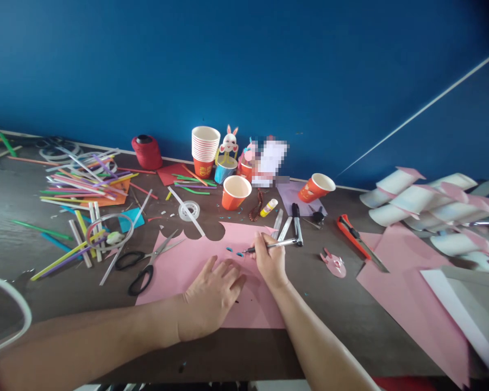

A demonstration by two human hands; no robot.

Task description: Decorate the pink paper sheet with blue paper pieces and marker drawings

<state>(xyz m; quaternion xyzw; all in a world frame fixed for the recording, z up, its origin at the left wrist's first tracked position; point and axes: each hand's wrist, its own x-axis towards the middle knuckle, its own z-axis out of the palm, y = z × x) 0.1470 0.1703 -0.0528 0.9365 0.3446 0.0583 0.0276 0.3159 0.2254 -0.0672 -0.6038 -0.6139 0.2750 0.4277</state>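
Note:
A pink sheet (175, 271) with curved bites cut from its top edge lies on the dark table. My left hand (212, 296) rests flat on it, fingers spread, holding nothing. Just to its right, my right hand (270, 260) is closed round a silver and black pen (282, 244), its tip pointing left at the paper. Two small dark blue ovals (239, 254) are on the sheet by the tip. Black-handled scissors (149, 266) lie partly open across the sheet's left edge.
Drinking straws (81, 184) are heaped at the left. Stacked paper cups (206, 144), a red thread spool (146, 152), an orange cup (236, 193) and a tape roll (189, 210) stand or lie behind the sheet. At the right are a red cutter (354, 236), pink paper (411, 293) and paper rolls (424, 201).

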